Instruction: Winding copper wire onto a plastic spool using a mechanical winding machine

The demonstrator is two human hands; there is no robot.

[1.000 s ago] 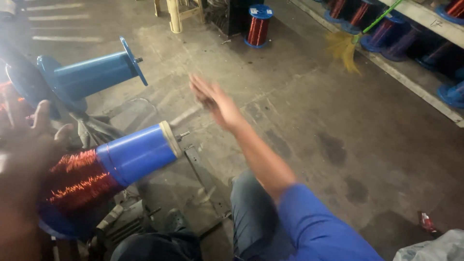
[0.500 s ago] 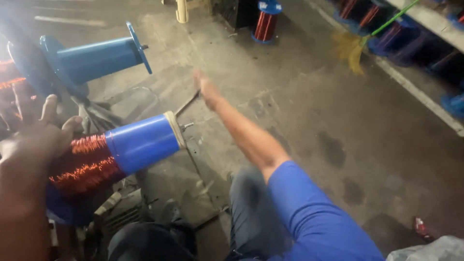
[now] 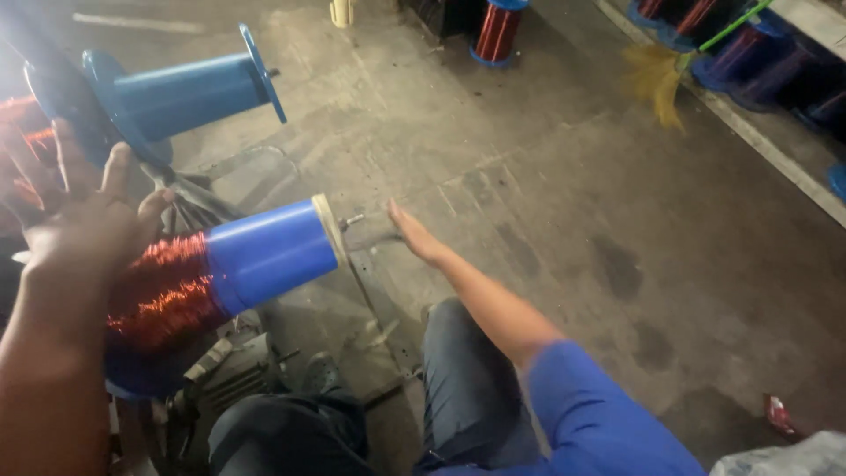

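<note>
Left hand up at the near side, fingers spread wide & open, gripping nothing. Palm sits just above/beside the copper wire wound on the near spool; can't tell if skin actually touches the wire. The spool lies on its side, blue barrel sticking out to the right of those fingers, pale rim at its far end, a short metal pin poking from the center.

Right hand stretched forward, flat, fingers straight & together, holding nothing. Fingertips point at the spool's pin end, just beside it w/ a small gap; contact not clear due to blur. Blue sleeve on that arm, dark trousers below.

Beyond the left fingers: a second spool, bare blue barrel w/ flanges, also on its side, well apart from the right hand. Farther off on the concrete floor stands an upright spool w/ copper wire. To the far right of the right hand, a broom w/ green handle leans by a row of more spools.
</note>
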